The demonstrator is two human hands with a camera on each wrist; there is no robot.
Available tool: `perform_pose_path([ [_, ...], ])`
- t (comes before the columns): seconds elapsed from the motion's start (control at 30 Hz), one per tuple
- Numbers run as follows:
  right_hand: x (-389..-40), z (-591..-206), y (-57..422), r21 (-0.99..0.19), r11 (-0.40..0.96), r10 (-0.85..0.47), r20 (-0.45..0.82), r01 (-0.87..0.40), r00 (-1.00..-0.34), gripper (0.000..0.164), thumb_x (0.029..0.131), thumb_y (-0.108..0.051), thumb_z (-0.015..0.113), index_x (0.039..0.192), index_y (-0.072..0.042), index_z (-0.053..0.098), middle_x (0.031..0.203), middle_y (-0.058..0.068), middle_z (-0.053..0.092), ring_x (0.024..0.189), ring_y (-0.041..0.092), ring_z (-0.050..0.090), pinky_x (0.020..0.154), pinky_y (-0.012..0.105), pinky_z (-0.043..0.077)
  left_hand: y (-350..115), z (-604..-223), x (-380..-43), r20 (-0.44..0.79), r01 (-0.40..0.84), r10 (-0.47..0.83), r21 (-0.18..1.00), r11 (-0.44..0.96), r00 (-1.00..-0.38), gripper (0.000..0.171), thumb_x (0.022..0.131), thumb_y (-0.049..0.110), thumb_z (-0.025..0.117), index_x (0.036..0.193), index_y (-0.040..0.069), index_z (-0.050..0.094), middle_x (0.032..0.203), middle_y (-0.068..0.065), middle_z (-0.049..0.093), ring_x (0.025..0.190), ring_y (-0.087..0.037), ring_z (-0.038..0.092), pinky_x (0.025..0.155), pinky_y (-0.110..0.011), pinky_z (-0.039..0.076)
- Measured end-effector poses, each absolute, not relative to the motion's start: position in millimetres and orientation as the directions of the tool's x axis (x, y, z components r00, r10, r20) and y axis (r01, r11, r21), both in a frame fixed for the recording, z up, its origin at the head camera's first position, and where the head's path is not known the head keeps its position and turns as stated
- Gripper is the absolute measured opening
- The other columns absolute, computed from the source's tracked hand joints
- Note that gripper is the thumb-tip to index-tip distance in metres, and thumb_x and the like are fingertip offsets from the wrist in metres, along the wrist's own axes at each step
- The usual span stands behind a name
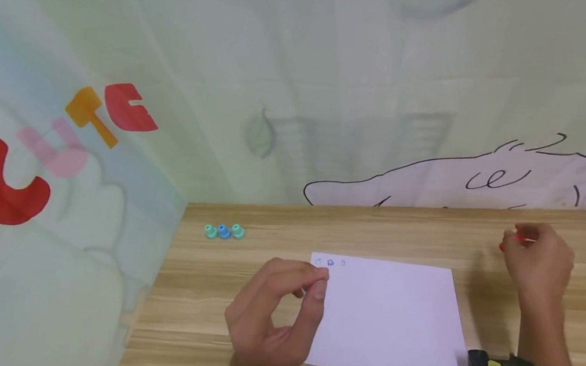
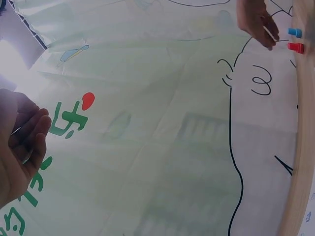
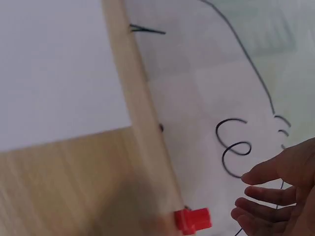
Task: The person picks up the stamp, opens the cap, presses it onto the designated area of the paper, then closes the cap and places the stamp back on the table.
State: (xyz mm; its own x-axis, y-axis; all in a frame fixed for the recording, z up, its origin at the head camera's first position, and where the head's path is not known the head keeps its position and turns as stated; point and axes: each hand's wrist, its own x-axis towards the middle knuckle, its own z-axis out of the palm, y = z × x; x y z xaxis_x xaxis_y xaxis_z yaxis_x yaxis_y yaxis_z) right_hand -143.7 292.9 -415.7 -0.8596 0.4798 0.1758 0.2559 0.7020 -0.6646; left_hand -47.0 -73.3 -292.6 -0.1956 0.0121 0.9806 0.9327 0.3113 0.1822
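Observation:
My left hand point(image 1: 275, 321) hovers over the left edge of a white sheet of paper point(image 1: 391, 319), fingers loosely curled with thumb and fingertips close together, nothing visible between them. Off to the right, my right hand point(image 1: 539, 263) is above the table beside a small red stamp point(image 3: 193, 221). In the right wrist view its fingers point(image 3: 263, 195) are apart from the stamp and hold nothing. The left wrist view shows a blue stamp point(image 2: 295, 33) next to the red one. From the head view, the right hand hides most of that area.
Three small stamps point(image 1: 223, 231), two green and one blue between them, stand in a row at the table's back left. Small printed marks point(image 1: 330, 262) line the paper's top left corner. A printed cloth point(image 1: 332, 93) hangs behind the wooden table point(image 1: 278, 228).

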Motion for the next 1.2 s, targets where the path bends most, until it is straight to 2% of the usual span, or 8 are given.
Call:
perform_pose_path([
  [0.1,-150,-434,309,-0.635,0.687,0.502,0.063,0.354,-0.863,0.052,0.09,-0.033,0.054,0.122,0.007,0.055,0.115,0.024,0.06,0.08,0.015,0.055,0.063,0.037,0.039,-74,-293,-48,0.984,0.933,0.012,0.167,0.318,-0.18,0.007,0.079,-0.006,0.063,0.085,-0.009,0.063,0.078,-0.012,0.062,0.063,-0.014,0.056,0.055,-0.017,0.047],
  [0.2,-156,-446,316,-0.619,0.679,0.513,0.015,0.394,-0.859,0.057,0.089,-0.035,0.057,0.122,0.011,0.053,0.116,0.028,0.057,0.095,0.04,0.051,0.064,0.042,0.038,-74,-293,-49,0.985,0.935,0.013,0.157,0.32,-0.17,0.007,0.078,-0.006,0.063,0.085,-0.009,0.062,0.078,-0.012,0.062,0.063,-0.014,0.056,0.055,-0.017,0.046],
  [0.3,-159,-453,318,-0.616,0.665,0.531,-0.009,0.423,-0.847,0.06,0.088,-0.036,0.059,0.121,0.013,0.053,0.115,0.031,0.055,0.1,0.045,0.048,0.065,0.045,0.038,-75,-293,-49,0.985,0.933,0.01,0.158,0.323,-0.17,0.007,0.078,-0.006,0.063,0.085,-0.009,0.062,0.077,-0.012,0.062,0.062,-0.014,0.055,0.055,-0.017,0.046],
  [0.77,-163,-462,320,-0.606,0.658,0.567,0.007,0.447,-0.824,0.05,0.09,-0.03,0.057,0.116,0.012,0.056,0.111,0.03,0.057,0.094,0.043,0.052,0.059,0.043,0.039,-77,-291,-48,0.979,0.922,0.012,0.188,0.339,-0.204,0.007,0.08,-0.006,0.062,0.086,-0.008,0.063,0.077,-0.011,0.062,0.062,-0.013,0.055,0.055,-0.017,0.046],
  [0.87,-160,-458,319,-0.622,0.651,0.555,-0.001,0.435,-0.832,0.053,0.091,-0.033,0.055,0.12,0.011,0.055,0.112,0.028,0.057,0.093,0.04,0.052,0.059,0.041,0.039,-76,-291,-48,0.977,0.919,0.017,0.194,0.342,-0.212,0.007,0.08,-0.005,0.062,0.086,-0.008,0.063,0.078,-0.011,0.062,0.063,-0.013,0.055,0.055,-0.017,0.046],
  [1.07,-153,-432,302,-0.65,0.664,0.523,0.049,0.371,-0.851,0.056,0.089,-0.045,0.055,0.122,0.001,0.059,0.113,0.02,0.063,0.081,0.018,0.055,0.058,0.03,0.042,-76,-293,-51,0.98,0.925,0.019,0.18,0.335,-0.198,0.008,0.078,-0.007,0.062,0.086,-0.008,0.063,0.078,-0.012,0.062,0.063,-0.013,0.055,0.054,-0.016,0.046],
  [1.13,-149,-420,292,-0.668,0.67,0.497,0.079,0.325,-0.864,0.056,0.089,-0.046,0.056,0.122,-0.002,0.06,0.114,0.018,0.063,0.084,0.017,0.055,0.056,0.024,0.042,-76,-294,-51,0.979,0.925,0.018,0.184,0.333,-0.201,0.008,0.078,-0.007,0.062,0.086,-0.008,0.063,0.078,-0.012,0.062,0.063,-0.013,0.055,0.054,-0.016,0.046],
  [1.2,-143,-407,279,-0.693,0.671,0.457,0.107,0.264,-0.883,0.056,0.088,-0.048,0.057,0.123,-0.004,0.059,0.114,0.017,0.062,0.09,0.022,0.056,0.053,0.018,0.042,-76,-295,-51,0.978,0.925,0.02,0.191,0.33,-0.209,0.008,0.078,-0.007,0.062,0.086,-0.008,0.064,0.079,-0.012,0.063,0.064,-0.013,0.056,0.054,-0.017,0.046],
])
